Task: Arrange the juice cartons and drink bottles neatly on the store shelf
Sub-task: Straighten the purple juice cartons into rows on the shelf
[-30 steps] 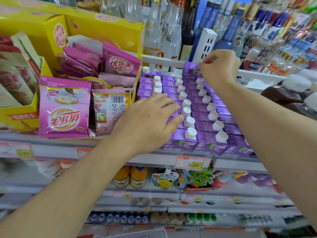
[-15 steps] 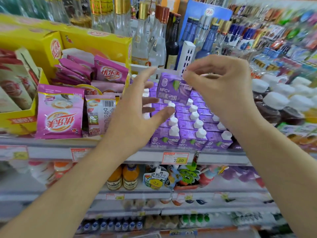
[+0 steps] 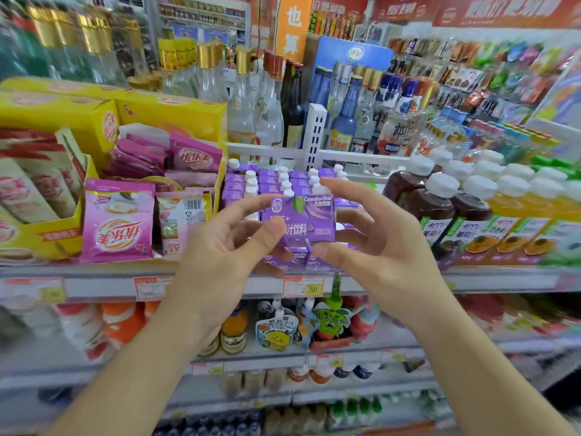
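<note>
A small purple juice carton (image 3: 309, 220) is held in the air in front of the shelf, its printed face toward me. My left hand (image 3: 226, 259) pinches its left side with thumb and fingers. My right hand (image 3: 374, 243) grips its right side, fingers curled over the top and thumb under the bottom corner. Behind it, rows of the same purple cartons with white caps (image 3: 276, 180) stand on the shelf (image 3: 490, 280). To the right stand drink bottles with white caps (image 3: 440, 209), dark and orange.
Pink sachets (image 3: 118, 221) and yellow boxes (image 3: 173, 116) fill the shelf's left part. Glass liquor bottles (image 3: 267, 114) stand behind a white rail. A 2.50 price tag (image 3: 303, 286) hangs on the shelf edge. Lower shelves hold pouches and small bottles.
My right hand lifted one purple carton from the back of the rows and brought it forward. My left hand left the carton tops and took the carton's other side. The view tilted up.
</note>
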`<state>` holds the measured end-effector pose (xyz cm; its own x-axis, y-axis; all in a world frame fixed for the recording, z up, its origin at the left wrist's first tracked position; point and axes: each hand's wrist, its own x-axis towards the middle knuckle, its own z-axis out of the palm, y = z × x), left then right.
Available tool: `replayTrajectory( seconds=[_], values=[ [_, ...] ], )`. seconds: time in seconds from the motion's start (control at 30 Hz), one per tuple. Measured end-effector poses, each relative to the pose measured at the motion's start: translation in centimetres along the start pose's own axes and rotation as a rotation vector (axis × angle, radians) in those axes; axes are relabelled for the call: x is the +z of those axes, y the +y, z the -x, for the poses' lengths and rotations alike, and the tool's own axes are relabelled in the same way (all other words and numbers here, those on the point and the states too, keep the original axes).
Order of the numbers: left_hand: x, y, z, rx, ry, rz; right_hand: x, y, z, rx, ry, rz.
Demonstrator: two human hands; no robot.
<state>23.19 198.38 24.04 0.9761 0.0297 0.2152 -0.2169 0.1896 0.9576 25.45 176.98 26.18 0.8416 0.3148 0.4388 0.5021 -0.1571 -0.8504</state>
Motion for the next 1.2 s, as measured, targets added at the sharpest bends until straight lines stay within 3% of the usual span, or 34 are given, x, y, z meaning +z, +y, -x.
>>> replayTrajectory(
  seconds=[0.27, 0.37, 0.5, 0.63, 0.83, 1.07, 1.2],
  values=[
    [0.9, -0.1, 0.9, -0.080, -0.066, -0.080, 1.2, -1.2, 1.4, -0.146, 0.135, 0.235],
    [1.0, -0.3, 1.1, -0.193, -0.156, 0.030, 2.1, -1.1, 2.0, -0.159, 0.159, 0.350],
    [0.6, -0.3, 1.1, -0.230, -0.164, 0.080, 2.4, -1.2, 2.8, -0.153, 0.099, 0.398],
    [0.5, 0.1, 1.5, -0.271, -0.223, 0.274, 1.8, -1.2, 3.2, -0.104, 0.075, 0.432],
    [1.0, -0.4, 1.5, -0.328, -0.182, 0.465, 1.7, -0.9, 3.5, -0.109, 0.162, 0.420],
    [1.4, -0.8, 1.4, -0.297, -0.053, 0.260, 1.6, -0.9, 3.6, -0.119, 0.192, 0.429],
    [1.4, -0.6, 1.5, -0.277, -0.095, 0.153, 1.6, -0.5, 3.7, -0.137, 0.195, 0.428]
  ],
)
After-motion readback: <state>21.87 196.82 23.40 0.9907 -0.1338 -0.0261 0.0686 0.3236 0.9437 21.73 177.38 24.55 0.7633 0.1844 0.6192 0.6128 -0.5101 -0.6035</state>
